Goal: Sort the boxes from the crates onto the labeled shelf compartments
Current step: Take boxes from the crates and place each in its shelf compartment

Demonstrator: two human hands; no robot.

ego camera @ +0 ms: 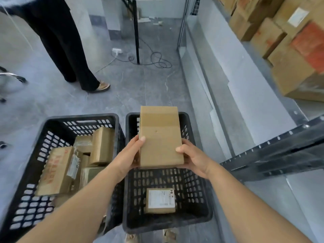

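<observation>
Arms extended, left hand (130,155) and right hand (193,159) grip the box (160,135).

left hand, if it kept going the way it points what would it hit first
The cardboard box: the left hand grips its left edge, pointing into it. Beyond, likely the far wall of the right crate, depth unclear.

Warehouse stockroom: stacked cartons (273,41), metal shelving (273,155), parcel crates (31,207).

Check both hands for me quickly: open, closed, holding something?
Left hand: grips the left edge of the plain cardboard box.
Right hand: grips the same box's right edge, near corner.
</observation>
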